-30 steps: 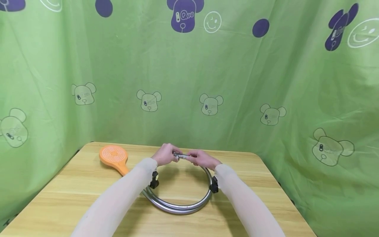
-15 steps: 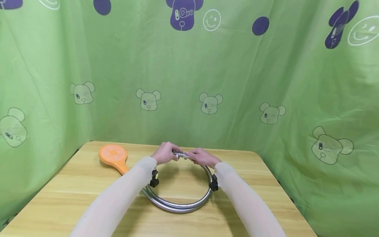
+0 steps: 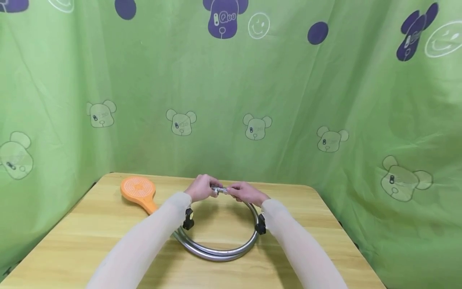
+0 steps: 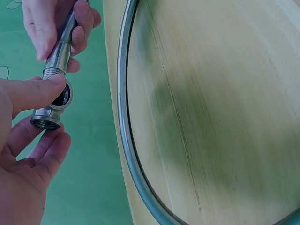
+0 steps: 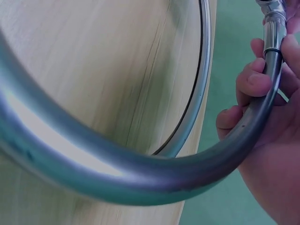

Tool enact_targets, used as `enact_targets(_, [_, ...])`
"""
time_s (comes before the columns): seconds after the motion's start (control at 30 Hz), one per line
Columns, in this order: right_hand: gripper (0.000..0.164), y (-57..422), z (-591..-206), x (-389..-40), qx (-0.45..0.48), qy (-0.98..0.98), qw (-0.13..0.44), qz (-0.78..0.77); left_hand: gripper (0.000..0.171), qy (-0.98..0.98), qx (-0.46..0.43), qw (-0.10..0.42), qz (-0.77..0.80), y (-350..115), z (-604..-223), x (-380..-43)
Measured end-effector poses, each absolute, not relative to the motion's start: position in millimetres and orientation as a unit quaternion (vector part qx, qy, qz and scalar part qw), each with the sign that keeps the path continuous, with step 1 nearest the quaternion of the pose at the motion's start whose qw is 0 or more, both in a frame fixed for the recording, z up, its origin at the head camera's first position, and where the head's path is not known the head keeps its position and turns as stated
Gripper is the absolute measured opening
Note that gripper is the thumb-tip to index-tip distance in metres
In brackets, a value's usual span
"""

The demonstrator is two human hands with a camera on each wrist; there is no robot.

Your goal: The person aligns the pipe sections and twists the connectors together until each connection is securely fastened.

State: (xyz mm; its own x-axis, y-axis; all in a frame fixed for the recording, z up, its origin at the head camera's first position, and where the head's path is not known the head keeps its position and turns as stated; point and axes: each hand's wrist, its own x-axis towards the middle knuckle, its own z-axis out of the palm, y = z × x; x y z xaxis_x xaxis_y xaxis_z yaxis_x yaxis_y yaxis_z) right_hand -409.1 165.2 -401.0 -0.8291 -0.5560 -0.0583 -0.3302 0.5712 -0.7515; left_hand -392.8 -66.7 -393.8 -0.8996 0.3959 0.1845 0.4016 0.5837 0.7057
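Observation:
A chrome tee connector (image 4: 45, 114) with threaded openings is pinched between the thumb and fingers of my left hand (image 3: 203, 188), near the table's far edge. My right hand (image 3: 249, 193) grips the end of a silver shower hose (image 3: 220, 253), fingers around the hose just behind its metal nut (image 5: 273, 36). In the left wrist view the nut and the connector stand in line, end to end, with some thread showing at the joint. The hose loops down onto the table. An orange shower head (image 3: 138, 188) lies at the left, its handle partly hidden by my left sleeve.
The wooden table (image 3: 296, 241) carries the hose coil in front of both hands. A green curtain (image 3: 223, 156) with printed bears hangs behind the table and along its sides. Black wrist cameras (image 3: 188, 220) sit at both cuffs, close to the hose.
My right fingers shift slightly around the hose end and nut. The left hand, hose coil and shower head stay in place; the head view tilts slightly.

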Motion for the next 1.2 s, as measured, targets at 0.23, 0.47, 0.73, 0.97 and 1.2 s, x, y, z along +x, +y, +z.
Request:
enact_targets(0.23, [0.025,163.6,-403.2,-407.6,-0.251,0.875,0.138,-0.39,0.037,-0.893,-0.222,0.011,-0.391,-67.0,-396.9,-391.6])
enact_targets(0.47, [0.032,163.0,-400.6,-407.1,-0.245,0.875,0.15,-0.389,0.035,-0.894,-0.218,0.004,-0.392,-67.0,-394.9,-390.6])
enact_targets(0.73, [0.022,161.2,-403.3,-405.0,-0.254,0.87,0.132,-0.401,0.037,-0.891,-0.217,0.008,-0.399,-65.5,-397.7,-390.5])
enact_targets(0.97, [0.023,161.7,-404.1,-406.0,-0.249,0.87,0.13,-0.405,0.038,-0.896,-0.216,0.017,-0.388,-65.6,-396.8,-392.2])
enact_targets(1.2, [0.021,163.5,-403.3,-406.0,-0.255,0.873,0.118,-0.398,0.038,-0.894,-0.226,0.02,-0.386,-64.2,-393.5,-390.4])
